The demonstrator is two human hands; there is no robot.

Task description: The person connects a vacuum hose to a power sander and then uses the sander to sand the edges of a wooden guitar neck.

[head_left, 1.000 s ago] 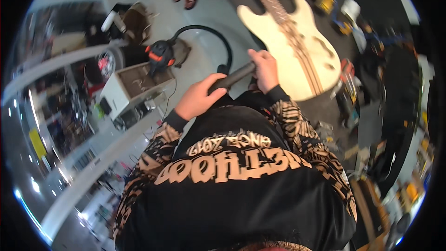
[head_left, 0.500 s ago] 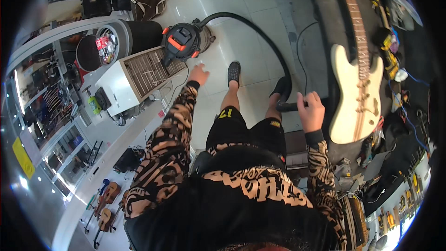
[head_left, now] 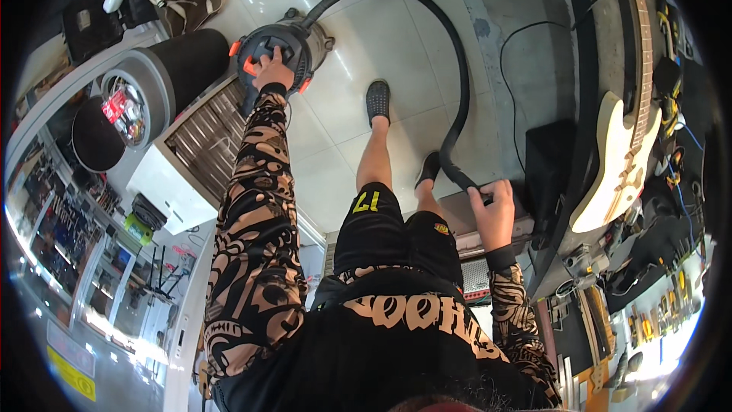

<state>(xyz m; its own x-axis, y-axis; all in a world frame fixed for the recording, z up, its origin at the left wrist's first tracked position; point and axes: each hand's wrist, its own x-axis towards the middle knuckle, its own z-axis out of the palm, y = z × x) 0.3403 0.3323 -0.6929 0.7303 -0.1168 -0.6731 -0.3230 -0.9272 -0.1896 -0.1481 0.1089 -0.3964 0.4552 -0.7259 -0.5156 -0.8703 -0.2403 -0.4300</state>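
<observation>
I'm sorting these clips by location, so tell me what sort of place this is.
Probably a guitar workshop: a pale electric guitar lies at the right, yellow-handled tools line the lower right, and a vacuum cleaner stands at the upper left.

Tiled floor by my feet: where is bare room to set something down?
Bare tiles show inside the curved vacuum hose, right of the left clog, and between that clog and the left sleeve. Crowded: the left side, where canister vacuum, bin and white cabinet stand close, and the workbench with its electric guitar.
</observation>
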